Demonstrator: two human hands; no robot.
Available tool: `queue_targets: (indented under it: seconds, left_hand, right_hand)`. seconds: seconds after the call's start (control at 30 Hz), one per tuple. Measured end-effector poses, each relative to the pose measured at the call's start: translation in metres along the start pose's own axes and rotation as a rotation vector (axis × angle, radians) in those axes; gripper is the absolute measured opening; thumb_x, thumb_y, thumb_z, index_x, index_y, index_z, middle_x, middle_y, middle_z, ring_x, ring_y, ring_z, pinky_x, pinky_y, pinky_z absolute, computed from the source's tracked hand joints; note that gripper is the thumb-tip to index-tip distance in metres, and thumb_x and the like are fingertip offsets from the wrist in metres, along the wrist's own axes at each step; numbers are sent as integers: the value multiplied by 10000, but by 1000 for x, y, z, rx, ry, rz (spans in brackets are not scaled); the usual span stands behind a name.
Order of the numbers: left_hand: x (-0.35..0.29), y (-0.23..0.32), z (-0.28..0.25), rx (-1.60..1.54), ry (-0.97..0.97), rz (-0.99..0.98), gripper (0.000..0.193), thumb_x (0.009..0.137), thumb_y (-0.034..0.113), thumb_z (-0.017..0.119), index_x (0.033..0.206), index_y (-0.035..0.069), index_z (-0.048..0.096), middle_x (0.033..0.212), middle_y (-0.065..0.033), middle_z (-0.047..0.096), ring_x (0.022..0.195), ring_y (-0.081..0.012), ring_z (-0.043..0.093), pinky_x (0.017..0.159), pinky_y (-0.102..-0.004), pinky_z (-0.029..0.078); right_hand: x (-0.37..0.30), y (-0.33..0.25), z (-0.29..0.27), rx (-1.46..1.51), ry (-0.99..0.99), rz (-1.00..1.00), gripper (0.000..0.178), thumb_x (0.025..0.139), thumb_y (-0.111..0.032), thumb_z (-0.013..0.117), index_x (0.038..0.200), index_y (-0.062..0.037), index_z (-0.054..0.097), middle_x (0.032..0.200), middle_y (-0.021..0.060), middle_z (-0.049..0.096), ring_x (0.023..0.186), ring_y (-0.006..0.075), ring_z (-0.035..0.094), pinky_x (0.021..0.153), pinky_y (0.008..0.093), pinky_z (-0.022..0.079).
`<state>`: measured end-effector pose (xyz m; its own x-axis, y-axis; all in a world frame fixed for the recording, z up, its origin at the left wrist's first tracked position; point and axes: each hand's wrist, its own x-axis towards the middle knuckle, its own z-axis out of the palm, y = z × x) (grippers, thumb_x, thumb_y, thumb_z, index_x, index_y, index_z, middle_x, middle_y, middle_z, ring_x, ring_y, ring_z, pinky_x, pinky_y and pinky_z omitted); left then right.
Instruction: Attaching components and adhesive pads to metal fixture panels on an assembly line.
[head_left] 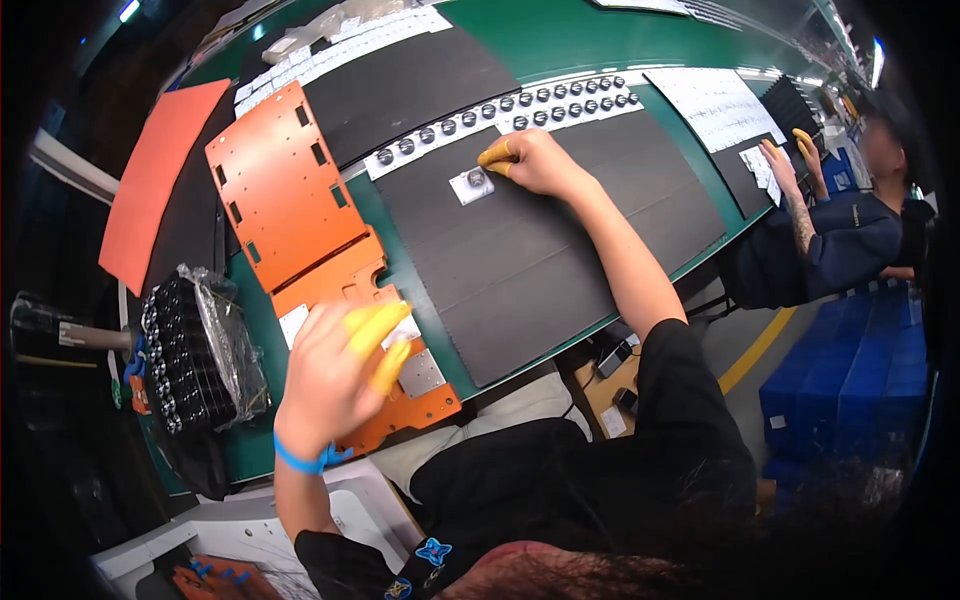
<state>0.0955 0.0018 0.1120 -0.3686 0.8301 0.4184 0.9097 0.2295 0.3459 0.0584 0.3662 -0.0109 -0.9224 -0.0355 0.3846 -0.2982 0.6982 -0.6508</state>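
Yellow caps [497, 151] on the fingertips of the right hand [545, 165], out over the far half of the black mat [490, 285], right up at a dark round lens [476, 178] on a small white card [468, 194]! Thumb and finger narrow, tips close together at the right side of the lens; touching or merely near, cannot tell from here. Card flat on the mat, just short of a long white strip [416, 152] with dark lenses in a row, plus a second, shorter row towards the right end.

Over to the left hand [325, 375]: badly blurred, yellow-capped as well, blue band [300, 459] at the wrist, poised above the orange base [430, 410]. Capped fingers slightly apart, something pale close by the tips; held or not, cannot tell. Next to it on the base, a grey metal square [422, 375].

Beyond the base, an orange panel [278, 190] full of slots and small holes. Further left, a black tray [180, 350] in clear wrap [235, 340], and behind it an orange sheet [160, 175]. All on a green table [560, 35]!

Away to the right, a co-worker [850, 240] in dark clothing, both hands near white sheets [763, 175], with blue bins [845, 365] on the near side.
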Motion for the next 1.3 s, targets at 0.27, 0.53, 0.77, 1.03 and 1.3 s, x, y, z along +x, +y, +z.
queue_targets:
  seconds: [0.27,0.53,0.77,1.03,1.3]
  left_hand:
    - [30,-60,74,-102,-224,-94,152,829,123,682,945,34,723,677,-127,589,702,-293,581,641,-383,465]
    - [30,-69,77,-404,-299,-248,185,861,109,641,998,4,706,726,-158,626,725,-298,564,725,-384,458]
    - [26,-69,80,-166,-369,-66,176,877,165,630,906,8,707,678,-119,626,725,-255,530,746,-368,435]
    - [21,-74,86,-185,-335,-59,202,876,184,641,814,-2,691,663,-118,604,718,-255,522,730,-370,434]
    - [21,-74,81,-141,-392,-114,223,889,207,632,970,1,664,707,-142,542,730,-292,519,698,-402,428]
  right_hand:
    - [0,-40,1,-101,-98,61,224,801,-140,752,983,-18,705,843,88,648,708,220,616,650,317,501]
    - [6,-37,7,-184,-95,73,234,808,-127,739,1002,-25,656,961,121,624,859,272,614,777,368,504]
    - [12,6,2,-357,314,39,298,760,-113,776,1032,-41,679,880,114,636,891,268,567,775,375,484]
    - [17,14,9,-453,321,53,330,752,-159,798,1039,-36,692,835,98,640,882,266,564,786,371,482]
    - [15,21,10,-470,332,33,329,749,-167,800,1041,-57,695,868,79,667,889,267,563,791,387,475]
